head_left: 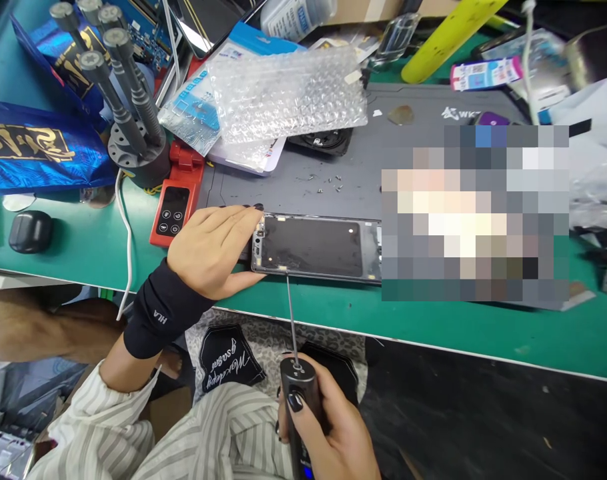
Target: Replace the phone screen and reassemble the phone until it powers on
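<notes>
An opened phone (311, 247), its dark frame facing up, lies along the front edge of the grey work mat. My left hand (216, 250) is closed around its left end, with fingers at the far edge and the thumb at the near edge. Below the table edge, my right hand (333, 427) grips a dark handheld electric tool (297, 387) with a long thin metal shaft. The shaft points away from me, and its tip meets the phone's near edge, left of the middle. A blurred-out patch covers the phone's right end.
Several small screws (328, 183) lie on the mat (408, 147) behind the phone. Bubble wrap (288, 93) and a red device (176, 200) stand farther back. At left are a bit holder (138, 147), blue bag (43, 147), black case (31, 231) and white cable (126, 247).
</notes>
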A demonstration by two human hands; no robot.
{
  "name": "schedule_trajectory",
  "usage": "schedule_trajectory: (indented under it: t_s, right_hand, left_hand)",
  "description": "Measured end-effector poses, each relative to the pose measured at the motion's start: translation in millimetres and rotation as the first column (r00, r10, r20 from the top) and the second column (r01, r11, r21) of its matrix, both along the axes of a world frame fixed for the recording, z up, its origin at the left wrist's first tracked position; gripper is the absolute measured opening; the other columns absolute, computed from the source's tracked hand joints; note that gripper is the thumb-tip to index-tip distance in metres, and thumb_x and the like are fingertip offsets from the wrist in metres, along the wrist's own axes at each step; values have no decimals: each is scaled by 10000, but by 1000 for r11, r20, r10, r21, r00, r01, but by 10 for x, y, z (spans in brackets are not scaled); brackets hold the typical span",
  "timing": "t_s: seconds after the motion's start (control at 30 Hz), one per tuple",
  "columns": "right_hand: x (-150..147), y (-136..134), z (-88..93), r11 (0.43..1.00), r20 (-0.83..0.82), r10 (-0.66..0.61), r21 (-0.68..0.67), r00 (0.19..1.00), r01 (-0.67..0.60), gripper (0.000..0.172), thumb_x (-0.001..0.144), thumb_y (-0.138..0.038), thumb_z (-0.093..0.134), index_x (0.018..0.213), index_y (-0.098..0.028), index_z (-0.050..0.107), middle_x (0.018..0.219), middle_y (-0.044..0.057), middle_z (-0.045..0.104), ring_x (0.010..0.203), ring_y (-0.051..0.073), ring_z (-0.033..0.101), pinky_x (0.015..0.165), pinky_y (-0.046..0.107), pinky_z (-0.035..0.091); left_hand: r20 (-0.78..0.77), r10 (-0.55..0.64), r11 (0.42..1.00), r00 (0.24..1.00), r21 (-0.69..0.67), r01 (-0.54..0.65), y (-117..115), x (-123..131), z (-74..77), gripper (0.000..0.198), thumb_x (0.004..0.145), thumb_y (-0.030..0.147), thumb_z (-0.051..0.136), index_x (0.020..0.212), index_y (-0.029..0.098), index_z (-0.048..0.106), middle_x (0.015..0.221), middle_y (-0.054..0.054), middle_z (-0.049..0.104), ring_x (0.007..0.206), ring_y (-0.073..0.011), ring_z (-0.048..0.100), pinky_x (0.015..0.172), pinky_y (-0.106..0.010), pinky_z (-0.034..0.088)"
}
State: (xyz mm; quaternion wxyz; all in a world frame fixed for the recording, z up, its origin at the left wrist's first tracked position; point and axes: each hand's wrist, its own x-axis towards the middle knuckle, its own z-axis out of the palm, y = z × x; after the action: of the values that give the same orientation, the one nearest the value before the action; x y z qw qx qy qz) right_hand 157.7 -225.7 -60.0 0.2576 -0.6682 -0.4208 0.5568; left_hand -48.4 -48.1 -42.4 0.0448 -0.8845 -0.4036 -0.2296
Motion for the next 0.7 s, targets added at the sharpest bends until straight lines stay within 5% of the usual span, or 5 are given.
schedule_trajectory:
  t_s: [0.33,0.7]
  right_hand:
    - [-27,-76,-96,999,42,35,-12,998,-35,471,871,-480,508,1236,-194,589,770,56,701,661,208,656,563,263,526]
    - [-122,-37,-58,998,-18,48,-37,999,-48,476,850,-483,527,1224,-194,588,712,49,682,633,208,651,544,270,521]
  left_hand:
    - [10,-7,1000,1000,22,7,5,1,-15,591,838,484,565,1211,26,533,1126,-184,679,1065,-293,633,887,-396,472]
    - [-17,-12,999,1000,-39,11,-8,-20,-23,621,840,490,559,1268,45,493,1183,-184,654,1114,-297,608,917,-412,463]
